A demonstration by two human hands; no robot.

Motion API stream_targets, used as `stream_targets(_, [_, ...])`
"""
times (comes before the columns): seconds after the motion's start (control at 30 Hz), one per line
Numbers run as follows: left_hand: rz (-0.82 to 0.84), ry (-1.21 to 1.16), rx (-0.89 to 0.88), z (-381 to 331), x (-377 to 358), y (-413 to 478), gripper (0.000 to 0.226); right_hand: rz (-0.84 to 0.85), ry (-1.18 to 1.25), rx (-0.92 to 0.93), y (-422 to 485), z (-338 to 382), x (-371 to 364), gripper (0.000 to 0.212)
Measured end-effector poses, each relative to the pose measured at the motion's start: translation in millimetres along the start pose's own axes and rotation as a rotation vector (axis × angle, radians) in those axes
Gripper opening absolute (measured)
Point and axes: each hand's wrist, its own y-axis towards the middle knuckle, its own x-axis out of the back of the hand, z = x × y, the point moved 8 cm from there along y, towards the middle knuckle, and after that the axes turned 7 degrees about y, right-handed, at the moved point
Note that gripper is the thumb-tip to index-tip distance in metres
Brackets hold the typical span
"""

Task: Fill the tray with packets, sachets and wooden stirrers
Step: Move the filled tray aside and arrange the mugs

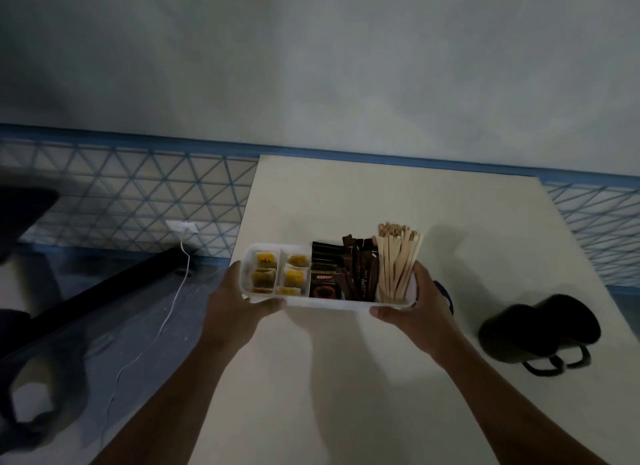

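Both my hands hold the tray (332, 303) up over the surface (346, 378), its shadow falling on the pale top beneath. My left hand (233, 300) has its grip closed on the tray's left end, thumb along the near rim; my right hand (414, 309) is closed on the right end the same way. The tray is a white, shallow, divided box. Going left to right: two compartments of yellow sachets (265, 272) in clear wrappers, then dark packets (325, 274) stacked flat, then slim brown stick packets (362, 270) standing on end, and last the stirrers (398, 260), a bundle of pale wooden sticks upright and fanned, rising well above the rim.

Left of the tray the surface ends close by, its left edge running just beside my left wrist; beyond it is floor, with a white cable (162, 329) trailing from a wall socket (181, 227). Ahead of the tray and to its right the pale top lies bare up to the far edge. A black bag (540, 329) with loop handles sits near the right edge, well apart from the tray.

Behind it all stands a grey wall (311, 66) with a blue lattice band (121, 194) low along it. The room is dim.
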Motion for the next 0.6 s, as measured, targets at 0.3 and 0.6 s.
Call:
stream_targets(0.3, [-0.04,0.011,-0.058,-52.3,1.9,94.3,0.072,-0.031,-0.035,0.01,95.7,32.0,10.7,0.077])
stream_targets(0.6, [-0.037,0.082,-0.062,-74.4,-19.0,187.1,0.073,-0.056,-0.031,-0.025,190.9,28.0,9.8,0.088])
